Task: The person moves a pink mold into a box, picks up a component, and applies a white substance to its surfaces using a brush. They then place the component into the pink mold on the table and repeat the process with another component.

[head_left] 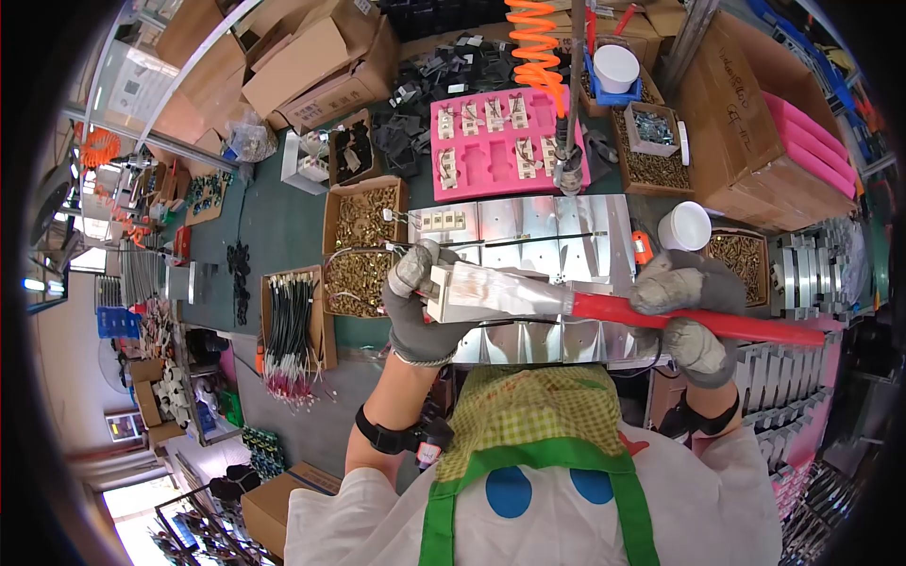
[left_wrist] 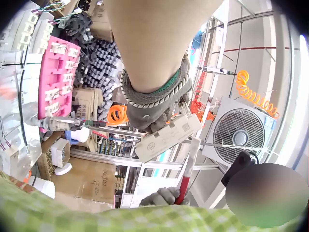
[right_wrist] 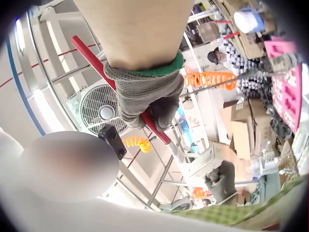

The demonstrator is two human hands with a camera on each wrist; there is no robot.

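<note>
My gloved left hand (head_left: 415, 316) grips a white rectangular block (left_wrist: 166, 137) that bears a printed code and a round mark. In my gloved right hand (head_left: 694, 283) is a long tool with a red handle (head_left: 604, 309) and a flat, pale, streaked end (head_left: 510, 292); the fingers curl round the handle. The pale end overlaps the block in the head view, and in the left wrist view its tip lies right at one end of the block. Both hands are raised over bent metal plates (head_left: 519, 219) on the bench.
A pink foam tray (head_left: 491, 170) with small white parts lies behind the plates. Boxes of brass fasteners (head_left: 363, 212) stand at left, beside a box of black cables (head_left: 291, 316). A driver (head_left: 568, 170) hangs under an orange coiled hose (head_left: 533, 47). A white tub (head_left: 686, 226) stands at right.
</note>
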